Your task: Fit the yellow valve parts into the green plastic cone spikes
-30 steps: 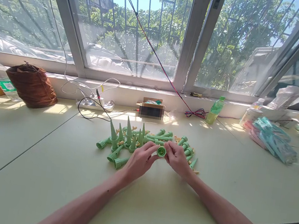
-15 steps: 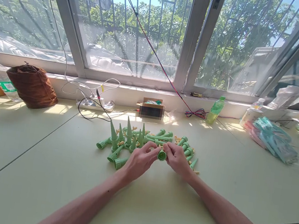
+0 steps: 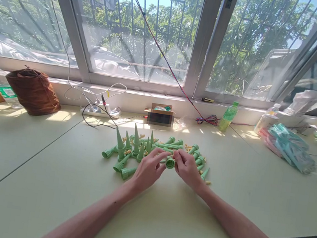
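A green plastic watering spike (image 3: 170,163) is held just above the table, the open threaded end of its cap facing me. My left hand (image 3: 148,169) grips it from the left, thumb and fingers at its side. From the right, my right hand (image 3: 189,170) pinches it near the top with curled fingers; what else may be in that pinch is too small to make out. The spike's far part is hidden behind its cap and my fingers. Just beyond lie more green spikes (image 3: 122,162), some upright on their caps, with small yellow valve pieces (image 3: 207,183) among them.
A small cardboard box (image 3: 161,107) stands near the wall, beside a power strip (image 3: 97,110) with cables. At the back are a brown bag (image 3: 34,91), a green bottle (image 3: 228,116) and plastic bags (image 3: 291,149). The table's front edge runs beneath my right forearm.
The spike's open end has shifted slightly left and up and tilted a little. My left fingers have changed position on it, and my right hand keeps nearly the same place.
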Available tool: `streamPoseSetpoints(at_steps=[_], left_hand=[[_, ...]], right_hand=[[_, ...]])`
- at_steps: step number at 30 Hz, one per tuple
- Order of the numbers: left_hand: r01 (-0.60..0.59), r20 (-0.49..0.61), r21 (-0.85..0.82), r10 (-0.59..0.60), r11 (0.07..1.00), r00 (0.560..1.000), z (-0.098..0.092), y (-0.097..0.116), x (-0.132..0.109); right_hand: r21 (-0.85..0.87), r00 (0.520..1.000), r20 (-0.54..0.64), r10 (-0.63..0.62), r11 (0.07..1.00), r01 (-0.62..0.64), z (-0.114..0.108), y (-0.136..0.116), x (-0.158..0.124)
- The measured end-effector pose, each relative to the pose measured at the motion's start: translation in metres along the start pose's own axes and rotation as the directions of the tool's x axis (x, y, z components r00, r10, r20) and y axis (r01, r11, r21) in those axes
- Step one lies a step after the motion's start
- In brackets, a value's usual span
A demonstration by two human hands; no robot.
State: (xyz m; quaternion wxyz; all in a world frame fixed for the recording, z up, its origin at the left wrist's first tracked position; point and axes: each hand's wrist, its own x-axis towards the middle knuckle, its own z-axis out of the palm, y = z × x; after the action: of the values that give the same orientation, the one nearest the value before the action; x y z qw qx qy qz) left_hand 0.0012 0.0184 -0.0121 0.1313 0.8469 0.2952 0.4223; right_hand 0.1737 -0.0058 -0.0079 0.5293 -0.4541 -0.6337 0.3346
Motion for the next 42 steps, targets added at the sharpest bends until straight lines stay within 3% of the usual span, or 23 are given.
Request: streamPoseSetpoints(at_steps=[6,8,10,14,18,21,27,34,42], left_hand=[[0.262,0.018,-0.236,-0.265,0.936,0.964,-0.001,0.007,0.004],[0.37,0.09,-0.339,-0.362,0.865,0.928,0.0,0.009,0.006],[0.489,0.228,-0.417,-0.433,0.766,0.872,0.001,0.009,0.006],[0.655,0.44,-0.509,-0.485,0.558,0.756,0.002,0.01,0.008],[0.677,0.508,-0.606,-0.451,0.417,0.733,-0.002,0.017,0.01],[0.688,0.551,-0.581,-0.412,0.435,0.726,-0.006,0.021,0.011],[0.659,0.521,-0.562,-0.404,0.5,0.752,-0.006,0.019,0.01],[0.562,0.44,-0.486,-0.368,0.669,0.819,-0.002,0.011,0.005],[0.388,0.265,-0.33,-0.311,0.861,0.913,-0.001,0.011,0.003]], right_hand=[[-0.016,1.0,-0.022,0.003,1.0,-0.004,0.0,0.001,-0.001],[-0.021,0.999,-0.036,-0.008,1.0,0.007,0.0,0.001,-0.001],[-0.017,0.999,-0.046,-0.026,1.0,0.025,-0.001,0.002,-0.001],[-0.06,0.997,-0.052,-0.065,0.996,0.061,-0.002,0.003,-0.001],[-0.138,0.994,-0.024,-0.109,0.985,0.104,-0.002,0.001,-0.002],[-0.17,0.991,-0.019,-0.135,0.977,0.129,-0.002,-0.001,-0.002],[-0.198,0.99,-0.009,-0.14,0.971,0.135,-0.001,0.002,-0.002],[-0.228,0.989,0.007,-0.149,0.963,0.147,-0.001,0.003,-0.001],[-0.252,0.991,0.015,-0.133,0.959,0.132,-0.002,0.004,-0.001]])
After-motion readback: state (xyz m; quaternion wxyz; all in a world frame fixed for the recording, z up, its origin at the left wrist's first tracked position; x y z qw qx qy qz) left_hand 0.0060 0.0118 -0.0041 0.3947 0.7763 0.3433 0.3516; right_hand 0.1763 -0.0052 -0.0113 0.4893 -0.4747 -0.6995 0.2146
